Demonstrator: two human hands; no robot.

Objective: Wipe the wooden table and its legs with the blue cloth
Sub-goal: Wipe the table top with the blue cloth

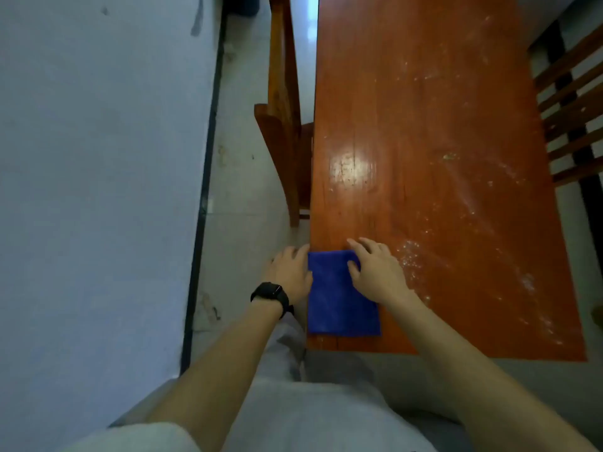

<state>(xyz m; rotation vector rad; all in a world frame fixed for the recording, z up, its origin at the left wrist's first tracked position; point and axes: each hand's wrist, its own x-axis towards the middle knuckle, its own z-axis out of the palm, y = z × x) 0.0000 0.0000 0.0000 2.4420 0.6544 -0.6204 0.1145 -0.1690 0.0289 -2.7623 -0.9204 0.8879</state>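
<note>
The light is dim and bluish. A round white glare sits on the glossy table [424, 93] near its left edge, and a bright strip shines on the floor [248, 177] at the far end. Everything looks soft and slightly blurred. The wide lens bows the dark skirting line [204, 197] on the left and stretches the near corners.

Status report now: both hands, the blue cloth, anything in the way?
Right hand flat on blue cloth. Left hand at cloth's left edge. Cloth folded, on table, near-left corner. Pale smears ahead, no obstacle.
</note>
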